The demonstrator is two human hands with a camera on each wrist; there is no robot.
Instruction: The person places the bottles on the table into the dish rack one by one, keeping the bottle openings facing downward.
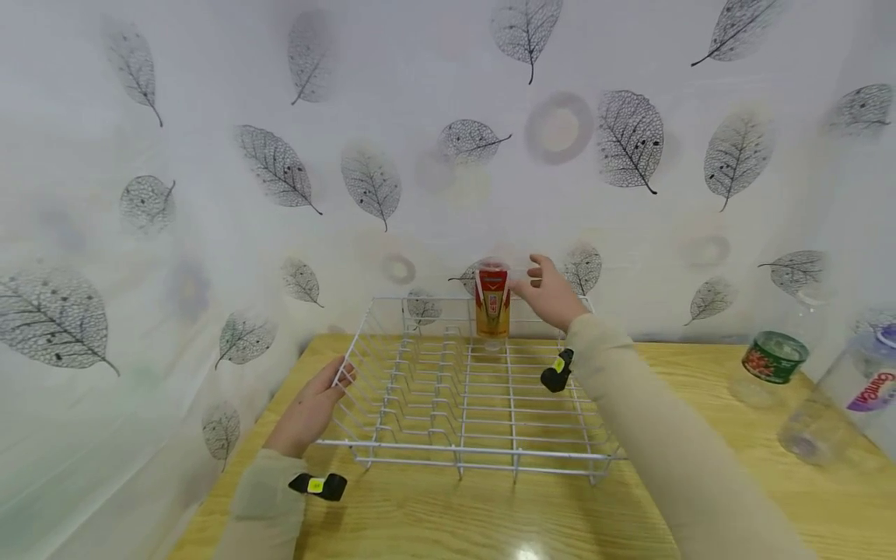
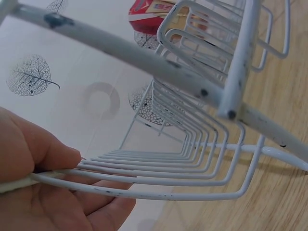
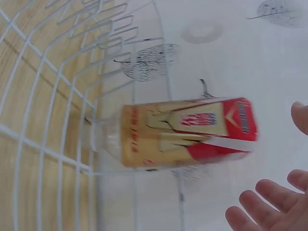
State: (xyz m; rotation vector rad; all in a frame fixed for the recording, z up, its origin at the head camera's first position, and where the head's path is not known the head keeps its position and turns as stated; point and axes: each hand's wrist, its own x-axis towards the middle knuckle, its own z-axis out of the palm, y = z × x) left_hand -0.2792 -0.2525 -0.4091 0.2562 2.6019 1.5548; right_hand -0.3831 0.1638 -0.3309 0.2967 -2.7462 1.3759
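Observation:
A white wire dish rack (image 1: 490,447) stands on the wooden table. My left hand (image 1: 308,412) grips its left rim, thumb on one side of the wire and fingers on the other, as the left wrist view shows. At the back of the rack a plastic bottle (image 1: 493,305) with a red and gold label stands upside down, its clear neck (image 3: 105,136) pointing down at the wires. My right hand (image 1: 549,295) is just right of the bottle with fingers spread and nothing in it. A gap shows between fingertips (image 3: 236,216) and bottle in the right wrist view.
On the right of the table (image 1: 448,521) stand a clear jar with a green label (image 1: 775,358) and a large clear bottle with a purple cap (image 1: 833,404). A white curtain with leaf prints (image 1: 420,93) hangs close behind the rack and along the left.

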